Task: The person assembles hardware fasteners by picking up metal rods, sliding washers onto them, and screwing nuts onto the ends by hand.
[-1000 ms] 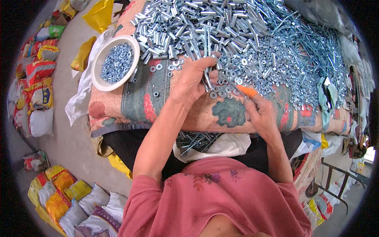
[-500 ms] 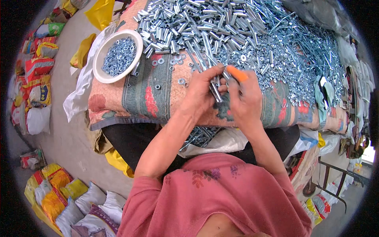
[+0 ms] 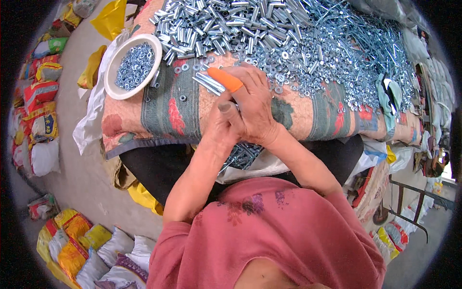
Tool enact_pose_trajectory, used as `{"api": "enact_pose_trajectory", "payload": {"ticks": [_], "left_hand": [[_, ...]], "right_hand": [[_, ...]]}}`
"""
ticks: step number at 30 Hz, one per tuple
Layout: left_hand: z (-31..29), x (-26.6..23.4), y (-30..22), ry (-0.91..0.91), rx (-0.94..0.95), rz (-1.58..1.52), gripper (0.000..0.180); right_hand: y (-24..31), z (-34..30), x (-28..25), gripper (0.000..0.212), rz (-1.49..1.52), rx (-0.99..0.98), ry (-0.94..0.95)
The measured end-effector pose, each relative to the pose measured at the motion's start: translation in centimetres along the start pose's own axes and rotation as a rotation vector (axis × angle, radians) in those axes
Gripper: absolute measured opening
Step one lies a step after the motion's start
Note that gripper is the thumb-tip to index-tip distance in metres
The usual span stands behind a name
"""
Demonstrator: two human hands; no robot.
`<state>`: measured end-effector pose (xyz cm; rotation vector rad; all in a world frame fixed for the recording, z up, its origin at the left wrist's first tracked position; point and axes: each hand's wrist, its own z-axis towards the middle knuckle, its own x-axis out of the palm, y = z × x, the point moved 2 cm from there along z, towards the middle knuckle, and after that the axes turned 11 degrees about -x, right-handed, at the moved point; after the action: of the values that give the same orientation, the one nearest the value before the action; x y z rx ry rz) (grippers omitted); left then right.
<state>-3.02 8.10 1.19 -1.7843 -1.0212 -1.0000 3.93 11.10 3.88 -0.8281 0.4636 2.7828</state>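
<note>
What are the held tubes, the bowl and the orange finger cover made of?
Tubes: metal, perhaps plated steel, given their bright silvery highlights.
Bowl: probably plastic, off-white and smooth, though enamel is possible.
Finger cover: maybe rubber, matte orange and close-fitting; its texture is too small to tell.

Clasped between the left hand (image 3: 223, 118) and right hand (image 3: 255, 98): a small bunch of metal rods (image 3: 207, 83). Slim, straight, silver and shiny, lying side by side and nearly parallel. Slanted, with bare ends poking out past the fingers toward the upper left, above the patterned cloth (image 3: 159, 113). Other ends hidden inside the grip; exact count unclear.
</note>
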Motion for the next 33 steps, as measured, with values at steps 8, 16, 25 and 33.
{"api": "enact_pose_trajectory", "payload": {"ticks": [8,16,25,33], "left_hand": [[0.5,-2.0,-1.0,0.091,-0.229,-0.29,0.024],[-1.0,-0.6,1.1,-0.099,-0.242,0.113,0.022],[-1.9,-1.2,2.1,-0.124,-0.37,0.287,0.019],[-3.3,-1.7,0.4,-0.254,-0.235,0.564,0.015]], "right_hand": [[-3.3,-3.4,-7.8,0.017,-0.092,0.606,0.112],[-5.2,-5.9,-6.2,0.018,-0.396,0.359,0.323],[-5.5,-5.7,-5.1,0.02,-0.418,0.281,0.354],[-6.0,-6.4,-7.9,0.015,-0.164,0.343,0.407]]}}
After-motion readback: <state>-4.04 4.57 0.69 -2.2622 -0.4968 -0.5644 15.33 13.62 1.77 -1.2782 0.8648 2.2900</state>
